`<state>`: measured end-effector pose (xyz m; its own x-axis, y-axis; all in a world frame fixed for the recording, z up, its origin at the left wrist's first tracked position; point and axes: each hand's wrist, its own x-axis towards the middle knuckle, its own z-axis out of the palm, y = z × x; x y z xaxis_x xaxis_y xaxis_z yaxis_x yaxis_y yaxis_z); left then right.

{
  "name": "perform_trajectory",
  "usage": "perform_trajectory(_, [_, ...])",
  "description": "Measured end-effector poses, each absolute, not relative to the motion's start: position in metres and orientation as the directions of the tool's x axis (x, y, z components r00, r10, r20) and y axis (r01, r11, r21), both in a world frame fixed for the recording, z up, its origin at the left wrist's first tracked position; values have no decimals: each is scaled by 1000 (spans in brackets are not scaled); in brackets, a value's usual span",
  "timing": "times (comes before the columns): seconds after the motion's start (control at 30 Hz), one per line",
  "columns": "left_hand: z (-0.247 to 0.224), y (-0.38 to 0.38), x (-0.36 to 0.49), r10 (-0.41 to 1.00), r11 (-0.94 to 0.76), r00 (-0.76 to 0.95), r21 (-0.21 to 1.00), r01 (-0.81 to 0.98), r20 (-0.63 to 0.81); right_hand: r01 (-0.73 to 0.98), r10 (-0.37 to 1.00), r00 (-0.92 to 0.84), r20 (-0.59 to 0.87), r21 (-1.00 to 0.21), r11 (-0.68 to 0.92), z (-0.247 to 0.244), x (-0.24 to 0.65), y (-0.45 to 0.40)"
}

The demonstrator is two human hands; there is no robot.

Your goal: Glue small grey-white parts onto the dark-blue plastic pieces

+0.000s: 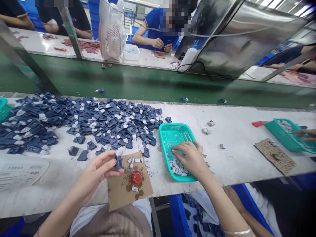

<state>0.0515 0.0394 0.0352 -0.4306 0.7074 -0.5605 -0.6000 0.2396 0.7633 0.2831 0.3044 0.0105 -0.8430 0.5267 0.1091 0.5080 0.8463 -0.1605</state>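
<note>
Factory assembly line, apparently | green conveyor | heaped blue parts | workers at benches, partly cut off

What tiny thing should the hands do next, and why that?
Probably pinch one small grey piece with the right hand. That hand is already over the green basket, where those pieces lie, while the left hand holds a blue piece.
</note>
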Motion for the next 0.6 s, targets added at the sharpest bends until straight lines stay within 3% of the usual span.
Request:
perform_trajectory(0.47, [16, -13, 76, 686, 247, -440, 755, -608, -579, 550, 572, -811, 122, -172, 817, 17, 277, 298])
perform_trajectory(0.6, [6, -16, 81, 704, 194, -445, 753, -629, -553, 515, 581, -795, 175, -312, 798, 38, 266, 259])
